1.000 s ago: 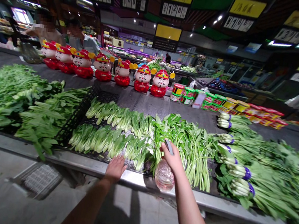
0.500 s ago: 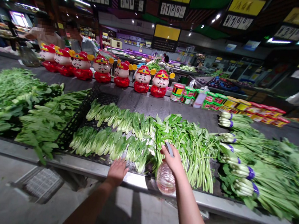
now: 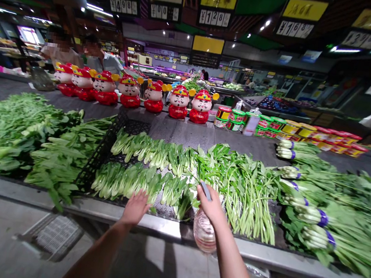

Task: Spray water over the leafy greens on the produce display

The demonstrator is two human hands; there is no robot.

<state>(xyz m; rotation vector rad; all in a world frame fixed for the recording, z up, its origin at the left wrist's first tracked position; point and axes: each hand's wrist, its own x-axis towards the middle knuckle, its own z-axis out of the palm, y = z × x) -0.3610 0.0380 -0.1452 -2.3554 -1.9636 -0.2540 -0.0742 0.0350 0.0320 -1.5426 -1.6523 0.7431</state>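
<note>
My right hand [image 3: 211, 205] is wrapped round the top of a clear spray bottle [image 3: 205, 231] with a grey trigger and liquid inside. The bottle hangs upright at the shelf's front edge. My left hand [image 3: 136, 207] lies open, palm down, at the lower row of small bok choy [image 3: 125, 180]; whether it touches the leaves I cannot tell. A second row of bok choy [image 3: 150, 147] lies behind. Right of these, long-stemmed leafy greens [image 3: 240, 187] spread over the shelf, their stems pointing toward me.
Bundled greens with purple bands [image 3: 318, 218] lie at the right. Loose leafy greens [image 3: 5, 129] fill the left, beside a black crate wall [image 3: 96, 154]. Red figurine jars [image 3: 179, 104] and stacked tubs [image 3: 271, 125] line the back. A crate [image 3: 53, 233] stands on the floor. Two people [image 3: 102, 57] are beyond.
My left hand has shifted left and slightly forward along the bok choy, its fingers reaching the lower row. My right hand still holds the spray bottle. The view has shifted slightly.
</note>
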